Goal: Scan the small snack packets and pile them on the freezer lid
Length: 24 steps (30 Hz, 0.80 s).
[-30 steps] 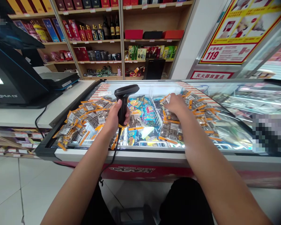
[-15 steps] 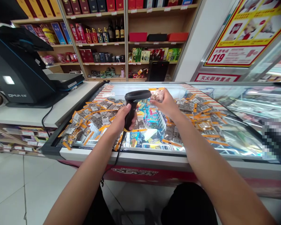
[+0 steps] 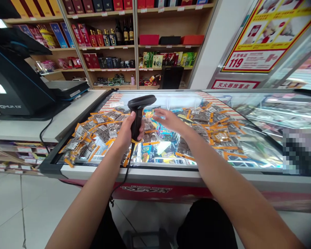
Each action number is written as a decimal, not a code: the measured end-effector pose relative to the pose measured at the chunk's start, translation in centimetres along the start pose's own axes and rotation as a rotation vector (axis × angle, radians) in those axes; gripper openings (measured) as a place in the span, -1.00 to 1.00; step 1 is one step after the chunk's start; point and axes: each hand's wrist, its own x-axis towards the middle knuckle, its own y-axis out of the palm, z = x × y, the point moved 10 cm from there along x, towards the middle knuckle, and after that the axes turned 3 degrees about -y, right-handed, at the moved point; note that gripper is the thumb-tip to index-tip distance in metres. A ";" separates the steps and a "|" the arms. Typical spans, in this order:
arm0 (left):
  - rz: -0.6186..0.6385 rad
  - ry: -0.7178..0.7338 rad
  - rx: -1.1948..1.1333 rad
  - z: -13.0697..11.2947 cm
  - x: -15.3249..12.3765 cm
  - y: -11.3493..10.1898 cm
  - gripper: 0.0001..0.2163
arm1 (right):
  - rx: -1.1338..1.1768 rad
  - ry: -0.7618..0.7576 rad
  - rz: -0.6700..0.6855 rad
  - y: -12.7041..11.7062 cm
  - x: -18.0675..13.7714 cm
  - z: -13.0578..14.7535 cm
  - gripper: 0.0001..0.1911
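My left hand [image 3: 128, 130] is wrapped round the grip of a black barcode scanner [image 3: 141, 101], held upright over the freezer's glass lid with its head to the right. Its cord hangs over the front edge. My right hand [image 3: 168, 120] hovers just right of the scanner, fingers stretched out and apart, with no packet visible in them. Small clear packets with orange edges lie on the glass in a left pile [image 3: 103, 129] and a right pile [image 3: 220, 133]. Blue and yellow packages [image 3: 166, 133] show through the glass below my right hand.
The chest freezer [image 3: 155, 172] spans in front of me. On the left a counter [image 3: 67, 112] bears a black checkout machine [image 3: 23, 79] with a scale plate. Shelves [image 3: 114, 47] of bottles and boxes stand behind. At right, a wall poster [image 3: 264, 41] hangs above the freezer.
The packet that my right hand held up by the scanner is no longer in it. That hand has moved left and lower, its fingers now apart. The scanner remains in my left hand.
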 end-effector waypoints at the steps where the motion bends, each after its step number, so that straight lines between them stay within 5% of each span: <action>1: -0.001 0.006 -0.005 -0.1 0.0 0.0 -0.40 | -0.162 -0.007 -0.059 -1.8 0.0 -0.2 -0.48; 4: 0.002 0.024 -0.011 -0.1 -0.1 0.1 -0.41 | -0.694 0.202 -0.238 -9.2 -0.7 -3.1 -0.47; 7: -0.007 0.010 -0.008 0.1 -0.1 0.0 -0.40 | -0.969 0.517 -0.259 -15.2 -1.9 -7.1 -0.45; 13: -0.008 0.005 -0.007 0.3 -0.1 -0.2 -0.41 | -1.113 0.557 -0.121 -16.7 -1.6 -9.0 -0.42; 19: 0.073 0.017 -0.002 0.6 0.0 0.0 -0.43 | -0.766 0.425 -0.317 -16.6 -2.0 -5.8 -0.71; 24: 0.174 -0.013 0.040 0.8 -0.4 1.3 -0.41 | -0.078 0.295 -0.589 -15.7 -2.6 -3.5 -0.79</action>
